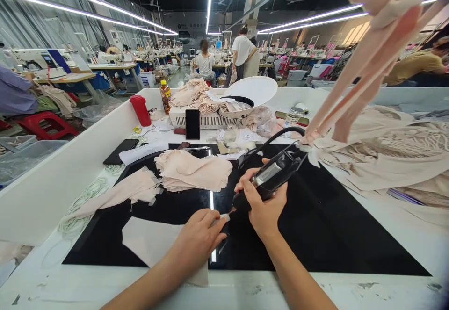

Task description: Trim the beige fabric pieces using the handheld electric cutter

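Note:
My right hand point(264, 202) is wrapped round a black corded electric hand tool point(275, 172), tilted so its narrow tip points down-left. That tip comes close to the fingertips of my left hand point(206, 230); whether they touch is too small to tell. My left fingers are closed on the edge of a pale beige fabric piece point(150, 237), which lies flat and runs beneath my wrist and forearm. Beneath everything is a glossy black board point(315, 235). Just beyond my left hand sits a stack of beige fabric pieces point(194, 172), with a looser fabric bundle point(129, 188) to its left.
A phone point(192, 124) leans upright against a white basket point(210, 120) heaped with fabric. Left of it are a red cup point(140, 110) and a bottle point(165, 97). Pink fabric strips point(365, 76) hang at right above heaped garments point(393, 146). People work at sewing tables behind.

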A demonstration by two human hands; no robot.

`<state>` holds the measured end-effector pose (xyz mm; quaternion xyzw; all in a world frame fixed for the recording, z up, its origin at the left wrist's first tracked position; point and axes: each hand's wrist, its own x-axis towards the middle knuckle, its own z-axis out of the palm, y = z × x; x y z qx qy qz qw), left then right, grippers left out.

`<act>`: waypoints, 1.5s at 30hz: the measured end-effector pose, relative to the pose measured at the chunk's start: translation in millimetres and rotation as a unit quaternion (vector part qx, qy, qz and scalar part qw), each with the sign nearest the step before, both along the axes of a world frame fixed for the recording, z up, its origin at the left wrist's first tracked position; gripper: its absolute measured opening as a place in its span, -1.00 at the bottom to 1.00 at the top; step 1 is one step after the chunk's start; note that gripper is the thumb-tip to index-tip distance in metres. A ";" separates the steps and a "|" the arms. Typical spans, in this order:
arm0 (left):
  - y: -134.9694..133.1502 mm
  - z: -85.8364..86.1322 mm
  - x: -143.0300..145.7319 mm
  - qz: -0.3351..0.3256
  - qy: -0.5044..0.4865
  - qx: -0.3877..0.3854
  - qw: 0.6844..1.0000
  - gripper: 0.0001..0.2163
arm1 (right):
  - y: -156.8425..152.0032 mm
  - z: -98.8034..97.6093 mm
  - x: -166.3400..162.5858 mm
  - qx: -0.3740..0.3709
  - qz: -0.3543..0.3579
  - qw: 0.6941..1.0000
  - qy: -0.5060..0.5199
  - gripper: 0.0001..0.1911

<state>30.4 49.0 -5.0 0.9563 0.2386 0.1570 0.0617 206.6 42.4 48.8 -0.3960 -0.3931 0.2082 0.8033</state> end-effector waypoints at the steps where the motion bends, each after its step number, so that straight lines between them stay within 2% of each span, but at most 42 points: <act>1: 0.0 0.1 0.0 0.000 0.000 -0.003 1.000 -0.68 | -0.2 -0.5 0.1 -0.002 0.000 1.000 -0.003 -0.42; 6: 0.0 -0.3 -1.5 0.000 -0.004 -0.010 1.000 -0.71 | 0.0 -4.4 0.8 0.001 -0.010 1.000 -0.026 -0.56; 19: -1.1 -0.2 -2.4 0.005 -0.022 -0.024 0.999 -0.71 | 1.4 -4.7 1.3 -0.003 -0.015 0.999 -0.033 -0.60; 27: -0.7 0.5 -2.1 0.005 -0.035 -0.028 0.999 -0.75 | 1.5 2.7 2.1 -0.008 -0.020 1.000 -0.003 -0.38; 31: -0.5 -1.2 -2.2 0.006 -0.031 -0.031 0.999 -0.74 | 1.1 5.4 2.0 0.000 -0.012 1.000 0.000 -0.38; 40: -2.9 2.0 -0.9 0.007 -0.020 -0.039 0.999 -0.73 | 0.5 -1.7 -1.3 -0.002 -0.007 1.000 -0.013 -0.42; 45: -1.9 1.2 -1.9 0.006 -0.028 -0.039 0.999 -0.73 | 1.5 -0.6 -0.5 -0.004 -0.008 1.000 -0.016 -0.50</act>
